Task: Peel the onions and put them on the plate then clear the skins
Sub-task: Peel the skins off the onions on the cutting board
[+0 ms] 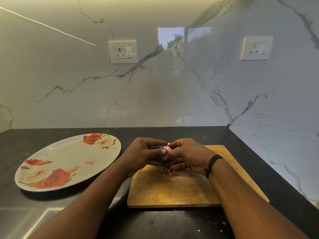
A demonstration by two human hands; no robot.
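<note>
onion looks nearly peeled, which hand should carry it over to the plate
Left, probably. The plate lies on the left hand's side of the counter, and that hand already grips the onion. The right hand would have to cross over; it sits above the skins on the board.

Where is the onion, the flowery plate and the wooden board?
onion [166,152]: head view, on its pink peeled side between the fingers.
plate [69,152]: head view, on its bare grey middle.
cutting board [172,190]: head view, on its bare wooden top.

A home kitchen — marble backsplash [155,92], wall sockets [123,52], dark counter [172,221].
</note>
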